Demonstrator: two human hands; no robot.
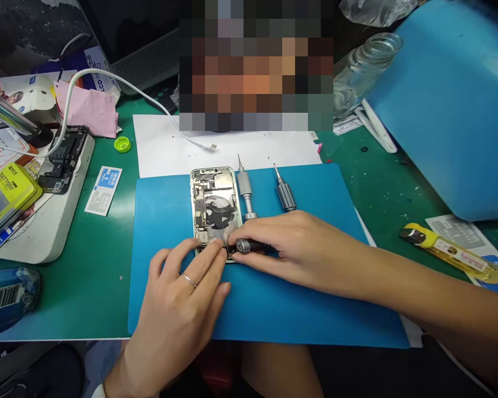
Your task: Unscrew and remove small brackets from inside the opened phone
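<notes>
An opened phone (221,207) lies on the blue mat (166,221), its inner boards and metal showing. My left hand (186,293), with a ring on one finger, rests its fingertips on the phone's lower end; its fingers are stretched out and slightly apart. My right hand (299,249) is closed around a dark screwdriver (253,246) held at a low tilt beside the phone's lower right corner. Its thumb and fingertips touch the phone's edge. The screwdriver's tip is hidden. Behind the right hand lie a silver screwdriver (244,185) and a dark grey screwdriver (286,193).
A white cable (108,73) arches over the left side to white paper (157,143). At left are a phone part (64,160), a yellow battery box (14,190) and a blue packet (8,298). A glass jar (365,72) and a yellow bottle (452,254) lie right.
</notes>
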